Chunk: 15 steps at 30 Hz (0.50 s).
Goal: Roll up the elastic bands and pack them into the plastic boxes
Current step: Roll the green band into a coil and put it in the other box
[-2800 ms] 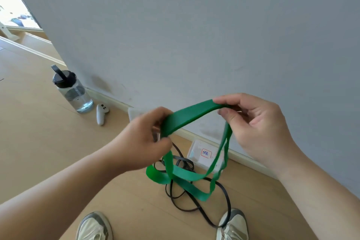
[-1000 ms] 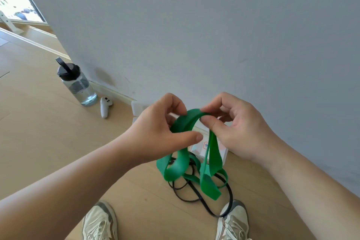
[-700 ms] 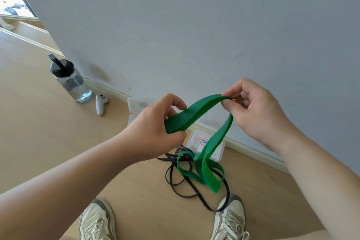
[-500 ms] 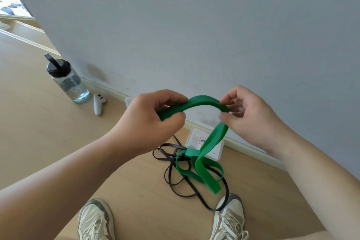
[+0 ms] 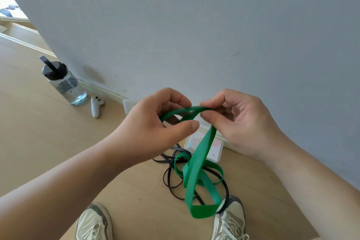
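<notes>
Green band — flat, wide elastic strip, matte, no visible tears. Held at chest level above the floor, upper end between both hands, rest hanging in slack loops.

Left hand: closed around the band's top turn, thumb pressed across toward the index finger; the band passes through the curl of the fingers.
Right hand: pinching the band between thumb and index tip, just beside the left thumb; other fingers loosely bent, holding nothing else.

Step, est.: starting the roll — first small coil forming between the hands. Nothing packed yet that can be seen.
Next move calls for: right hand feeding slack while the left turns the coil, edges kept aligned and tension steady, or the roll springs open. The hanging part twists on itself; likely needs untwisting first.

Below: black band, thin, loose on the floor, tangled-looking under the green tail. White box near the wall, partly hidden by the band; second box behind the left hand, mostly hidden. Contents n/a.

Farther left: bottle, white controller. Shoes at bottom edge.
</notes>
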Motion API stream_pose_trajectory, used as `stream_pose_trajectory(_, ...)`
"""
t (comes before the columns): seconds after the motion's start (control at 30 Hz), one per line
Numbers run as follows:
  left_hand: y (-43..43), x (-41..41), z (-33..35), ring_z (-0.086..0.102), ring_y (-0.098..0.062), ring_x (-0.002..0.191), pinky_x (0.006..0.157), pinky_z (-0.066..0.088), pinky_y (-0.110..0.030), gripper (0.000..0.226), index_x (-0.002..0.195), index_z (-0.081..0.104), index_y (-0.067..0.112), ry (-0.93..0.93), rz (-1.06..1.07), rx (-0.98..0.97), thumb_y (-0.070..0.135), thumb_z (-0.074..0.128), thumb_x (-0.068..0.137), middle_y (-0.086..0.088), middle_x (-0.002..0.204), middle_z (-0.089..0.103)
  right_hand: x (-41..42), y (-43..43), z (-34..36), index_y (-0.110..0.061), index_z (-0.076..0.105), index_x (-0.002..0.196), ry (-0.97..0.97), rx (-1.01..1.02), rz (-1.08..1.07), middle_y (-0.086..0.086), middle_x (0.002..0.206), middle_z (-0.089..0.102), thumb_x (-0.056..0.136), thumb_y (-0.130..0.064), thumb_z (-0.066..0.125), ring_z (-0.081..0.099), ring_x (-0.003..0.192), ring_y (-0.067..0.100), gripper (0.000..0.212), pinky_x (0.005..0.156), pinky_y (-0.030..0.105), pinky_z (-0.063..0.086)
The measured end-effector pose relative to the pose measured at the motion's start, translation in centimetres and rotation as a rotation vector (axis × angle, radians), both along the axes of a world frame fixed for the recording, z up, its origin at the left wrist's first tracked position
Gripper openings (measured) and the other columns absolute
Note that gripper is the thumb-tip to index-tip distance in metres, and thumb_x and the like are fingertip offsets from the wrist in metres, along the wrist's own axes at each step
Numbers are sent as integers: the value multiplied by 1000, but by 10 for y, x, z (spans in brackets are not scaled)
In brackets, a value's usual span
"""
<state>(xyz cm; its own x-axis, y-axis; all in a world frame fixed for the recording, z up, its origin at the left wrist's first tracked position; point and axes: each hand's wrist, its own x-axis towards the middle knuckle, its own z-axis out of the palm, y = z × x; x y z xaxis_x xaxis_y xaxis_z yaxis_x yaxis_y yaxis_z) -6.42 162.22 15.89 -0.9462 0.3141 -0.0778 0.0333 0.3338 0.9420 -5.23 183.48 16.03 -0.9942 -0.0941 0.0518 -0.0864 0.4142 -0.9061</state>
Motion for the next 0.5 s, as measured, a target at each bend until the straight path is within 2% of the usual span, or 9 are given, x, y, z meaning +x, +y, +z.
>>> stream_pose_trajectory(0.03, -3, -2, 0, 75, -15, 85, 74, 63, -39, 30, 107, 69, 35, -8, 3, 6, 33, 84, 82, 9, 97, 79, -2, 4, 0, -26, 76, 92, -8, -13, -37, -4, 88, 78, 89, -13, 78, 75, 85, 16, 14, 86, 39, 62)
stream_pose_trajectory(0.1, -7, -4, -1, 76, -21, 86, 72, 62, -36, 38, 116, 71, 36, -24, 40, 74, 37, 82, 80, 5, 97, 80, -5, 11, -1, -26, 75, 89, -18, -34, -90, 0, 88, 78, 90, -12, 77, 73, 86, 24, 14, 87, 46, 62)
stream_pose_trajectory(0.17, -7, -4, 1, 77, -26, 86, 78, 64, -35, 45, 118, 73, 32, -44, 81, 156, 34, 83, 74, 1, 96, 80, -6, 14, -3, -27, 73, 89, -51, -43, -99, 4, 89, 77, 92, -13, 75, 71, 90, 30, 15, 89, 51, 60)
stream_pose_trajectory(0.23, -7, -3, 2, 79, -18, 91, 86, 63, -30, 53, 118, 75, 32, -48, 71, 184, 30, 87, 67, 2, 99, 81, -5, 11, -4, -30, 70, 91, -98, -42, -74, 5, 91, 77, 96, -14, 70, 69, 94, 34, 17, 91, 57, 57)
stream_pose_trajectory(0.3, -7, -2, 3, 78, -12, 95, 92, 61, -28, 58, 117, 76, 32, -55, 25, 159, 24, 91, 62, 6, 101, 81, -5, 9, -3, -38, 70, 97, -117, -19, -36, -1, 94, 76, 100, -14, 64, 66, 96, 36, 25, 93, 58, 55)
stream_pose_trajectory(0.4, -9, -2, 4, 79, -13, 90, 93, 62, -36, 48, 110, 78, 33, -34, 48, 76, 19, 94, 68, 8, 96, 81, -4, 9, 2, -45, 75, 105, -150, 18, 48, -12, 96, 75, 102, -11, 59, 64, 98, 33, 37, 96, 54, 54)
stream_pose_trajectory(0.5, -8, -1, 3, 78, -22, 82, 87, 63, -45, 25, 99, 82, 32, 33, 157, 39, 33, 89, 75, 4, 85, 81, -1, 8, 3, -34, 78, 106, -216, -36, 158, -6, 103, 78, 98, -5, 65, 72, 99, 22, 33, 95, 47, 56)
